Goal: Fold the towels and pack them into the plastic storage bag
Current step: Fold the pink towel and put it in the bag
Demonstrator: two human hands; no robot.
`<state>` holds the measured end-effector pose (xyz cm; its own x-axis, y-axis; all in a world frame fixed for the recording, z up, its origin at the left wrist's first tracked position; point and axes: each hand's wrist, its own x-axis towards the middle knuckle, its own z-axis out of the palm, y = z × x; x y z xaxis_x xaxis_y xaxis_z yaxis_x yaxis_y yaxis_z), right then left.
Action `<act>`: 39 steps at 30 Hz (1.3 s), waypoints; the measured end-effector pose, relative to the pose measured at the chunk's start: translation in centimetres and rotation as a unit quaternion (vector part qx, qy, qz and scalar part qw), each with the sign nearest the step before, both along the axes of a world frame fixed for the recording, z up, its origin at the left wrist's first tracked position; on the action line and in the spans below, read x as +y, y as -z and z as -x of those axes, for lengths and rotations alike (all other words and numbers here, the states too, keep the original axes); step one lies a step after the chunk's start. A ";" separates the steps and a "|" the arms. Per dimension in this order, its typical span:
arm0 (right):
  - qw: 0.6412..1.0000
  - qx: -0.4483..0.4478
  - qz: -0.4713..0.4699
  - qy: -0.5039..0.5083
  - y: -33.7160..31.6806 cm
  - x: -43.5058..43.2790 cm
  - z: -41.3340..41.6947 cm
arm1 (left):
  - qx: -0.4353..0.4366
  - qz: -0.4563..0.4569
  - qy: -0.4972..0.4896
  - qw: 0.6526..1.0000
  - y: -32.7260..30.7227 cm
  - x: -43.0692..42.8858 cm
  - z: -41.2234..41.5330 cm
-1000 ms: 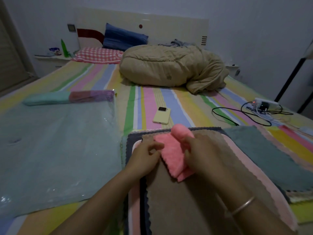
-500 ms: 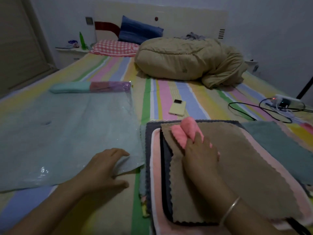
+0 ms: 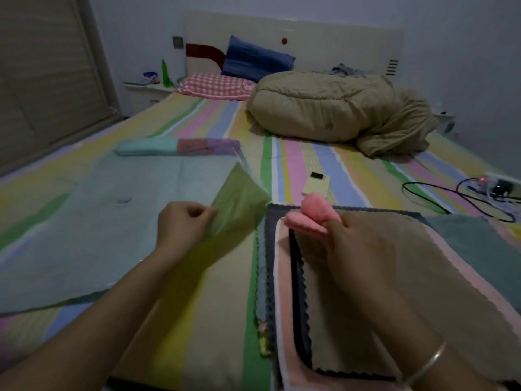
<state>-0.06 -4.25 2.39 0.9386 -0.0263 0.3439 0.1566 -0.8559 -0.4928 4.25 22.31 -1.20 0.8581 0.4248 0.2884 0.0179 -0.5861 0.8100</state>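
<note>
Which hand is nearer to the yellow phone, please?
Right. The right hand, holding the rolled pink towel, is just this side of the phone; the left hand is farther off to its left, pinching the plastic bag.

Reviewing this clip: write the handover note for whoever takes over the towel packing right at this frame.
Left hand pinches a raised corner of the plastic bag.
Right hand grips a rolled pink towel just above the towel stack.
Done: three rolled towels lie at the bag's far end.
Left: slide the pink one in, then fold and pack the flat stack.
</note>
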 end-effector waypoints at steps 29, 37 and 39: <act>0.979 -0.107 0.147 -0.096 -0.2 5.9 2.5 | 0.105 -0.233 0.107 0.961 1.8 6.6 5.3; 0.941 -0.092 0.227 -0.235 2.2 9.5 2.6 | 0.197 0.101 0.196 0.955 0.1 8.4 4.9; 0.924 -0.055 0.301 -0.229 3.0 10.2 2.1 | 0.151 0.104 0.180 0.966 -0.4 8.3 4.8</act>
